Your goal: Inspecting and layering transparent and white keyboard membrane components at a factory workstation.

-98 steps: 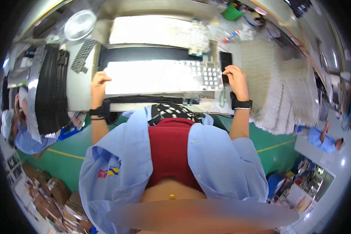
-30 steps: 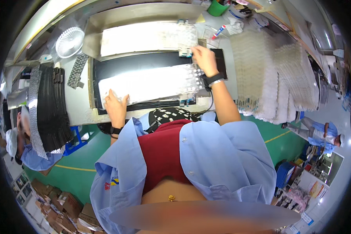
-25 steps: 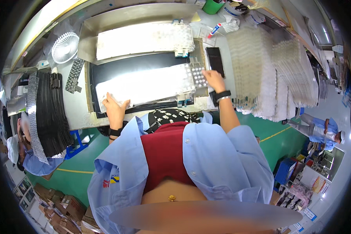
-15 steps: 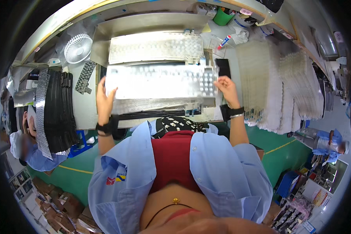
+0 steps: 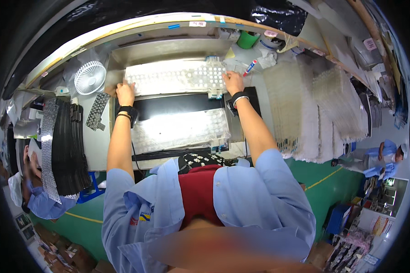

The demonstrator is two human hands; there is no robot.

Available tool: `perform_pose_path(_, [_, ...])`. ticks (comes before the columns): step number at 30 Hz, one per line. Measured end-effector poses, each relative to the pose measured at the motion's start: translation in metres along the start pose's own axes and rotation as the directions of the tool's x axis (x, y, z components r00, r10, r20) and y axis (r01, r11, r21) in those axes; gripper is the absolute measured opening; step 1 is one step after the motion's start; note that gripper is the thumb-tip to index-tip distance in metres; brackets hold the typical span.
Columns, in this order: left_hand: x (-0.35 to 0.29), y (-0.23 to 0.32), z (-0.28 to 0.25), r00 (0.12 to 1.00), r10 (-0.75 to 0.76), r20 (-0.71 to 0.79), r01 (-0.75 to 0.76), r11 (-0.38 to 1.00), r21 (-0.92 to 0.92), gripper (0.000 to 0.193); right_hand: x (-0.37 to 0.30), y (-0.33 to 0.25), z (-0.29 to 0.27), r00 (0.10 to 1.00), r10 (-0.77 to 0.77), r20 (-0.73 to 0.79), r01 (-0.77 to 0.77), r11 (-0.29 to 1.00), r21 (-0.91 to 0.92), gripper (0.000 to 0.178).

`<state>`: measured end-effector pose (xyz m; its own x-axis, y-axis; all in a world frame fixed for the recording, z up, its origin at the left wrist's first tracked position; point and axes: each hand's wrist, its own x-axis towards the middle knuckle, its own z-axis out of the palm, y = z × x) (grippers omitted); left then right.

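Observation:
Both my arms reach forward over the bench to a translucent keyboard membrane (image 5: 177, 76) with rows of round dots, at the far side of the work area. My left hand (image 5: 125, 93) holds its left end with closed fingers. At the right end, my right hand (image 5: 233, 83) pinches the edge. Whether this membrane lies on others beneath it, I cannot tell. Nearer to me lie more clear membranes (image 5: 177, 132), shiny with glare. A black strip of surface (image 5: 173, 108) shows between the two.
A white fan (image 5: 90, 77) and a dark key-frame plate (image 5: 97, 111) stand left. Farther left are stacked black keyboard plates (image 5: 70, 145). At right are a marker (image 5: 249, 68), a black flat object (image 5: 252, 101) and tall membrane stacks (image 5: 289, 109). A metal guard (image 5: 164, 52) rises behind.
My hands have moved away from me, carrying the membrane from the middle to the far side. The black strip it covered now shows. My head view has shifted slightly.

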<state>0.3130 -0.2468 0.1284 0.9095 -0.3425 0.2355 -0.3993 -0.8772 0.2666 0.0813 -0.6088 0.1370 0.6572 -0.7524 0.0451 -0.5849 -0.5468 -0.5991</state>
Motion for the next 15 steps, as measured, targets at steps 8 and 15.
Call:
perform_pose_path(8, [-0.027, 0.017, -0.060, 0.981, 0.148, -0.124, -0.166, 0.975, -0.147, 0.041, -0.017, 0.015, -0.025, 0.996, -0.031, -0.089, 0.057, 0.949, 0.310, 0.031])
perform_pose_path(15, [-0.168, -0.012, -0.094, 0.950, -0.108, 0.291, 0.100, 0.994, 0.042, 0.048, -0.142, 0.028, -0.049, 0.931, -0.046, 0.361, 0.036, 0.999, 0.032, 0.041])
